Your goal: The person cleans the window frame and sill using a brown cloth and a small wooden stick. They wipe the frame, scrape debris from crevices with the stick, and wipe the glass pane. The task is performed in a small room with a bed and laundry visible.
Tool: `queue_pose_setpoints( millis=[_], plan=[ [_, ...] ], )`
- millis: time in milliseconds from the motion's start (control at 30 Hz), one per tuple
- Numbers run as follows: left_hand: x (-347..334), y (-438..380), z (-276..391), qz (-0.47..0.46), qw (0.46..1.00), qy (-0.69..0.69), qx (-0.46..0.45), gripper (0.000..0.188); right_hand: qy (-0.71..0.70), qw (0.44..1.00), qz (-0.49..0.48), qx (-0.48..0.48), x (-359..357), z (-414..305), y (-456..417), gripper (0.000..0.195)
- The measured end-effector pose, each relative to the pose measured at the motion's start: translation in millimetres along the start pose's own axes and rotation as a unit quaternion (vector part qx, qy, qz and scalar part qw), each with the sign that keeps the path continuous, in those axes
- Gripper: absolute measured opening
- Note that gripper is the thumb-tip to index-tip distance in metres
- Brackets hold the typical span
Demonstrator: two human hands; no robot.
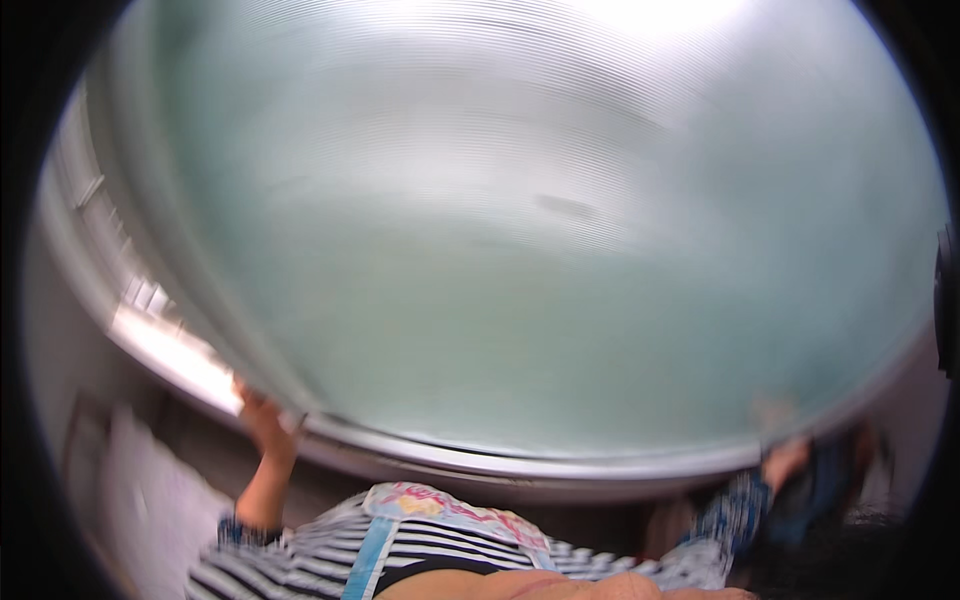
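A large greenish, glossy panel (525,300) with a silvery metal frame (525,465) spreads before my body. Fine ridge-like lines show over its bright upper part; whether it is glass or plastic I cannot tell. At the frame's lower left corner my left hand (266,427) grips the edge, fingers upward. Near the lower right edge, my right hand (786,459) touches or lies close to the frame, too blurred to show its grip. A faint pale reflection appears in the panel above it.
Beyond the panel's left side are a pale, brightly lit surface (172,356) and blurred white parts (146,296). Below left is a whitish sheet-like thing (157,480). A dark object (943,300) stands at the right rim. Blurred dark blue material (814,487) lies beside my right hand.
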State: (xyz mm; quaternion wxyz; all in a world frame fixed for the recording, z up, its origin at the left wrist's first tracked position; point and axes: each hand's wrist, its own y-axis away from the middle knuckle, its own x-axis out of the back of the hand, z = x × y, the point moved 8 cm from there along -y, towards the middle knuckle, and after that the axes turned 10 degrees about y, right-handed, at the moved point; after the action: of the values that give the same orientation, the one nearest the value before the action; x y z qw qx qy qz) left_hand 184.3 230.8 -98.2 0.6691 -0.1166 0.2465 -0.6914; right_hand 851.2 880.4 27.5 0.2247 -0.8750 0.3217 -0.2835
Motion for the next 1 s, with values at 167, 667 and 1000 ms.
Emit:
queue_pose_setpoints(
  millis=[167, 667, 1000],
  plan=[
    [-57.5, 3.0, 50.1, 0.075, 0.960, -0.150, -0.223, 0.080, -0.107, 0.983, -0.126, 0.076, -67.3, -120.4, 124.7, 0.051],
    [-21.0, -21.0, 70.1, 0.040, 0.971, -0.104, -0.213, 0.069, -0.218, 0.901, -0.374, 0.039, -164.5, -167.4, 284.5, 0.052],
    [-50.2, -34.0, 118.3, 0.059, 0.955, -0.138, -0.257, 0.089, -0.230, 0.882, -0.408, 0.045, -189.7, -196.0, 318.1, 0.053]
  ],
)
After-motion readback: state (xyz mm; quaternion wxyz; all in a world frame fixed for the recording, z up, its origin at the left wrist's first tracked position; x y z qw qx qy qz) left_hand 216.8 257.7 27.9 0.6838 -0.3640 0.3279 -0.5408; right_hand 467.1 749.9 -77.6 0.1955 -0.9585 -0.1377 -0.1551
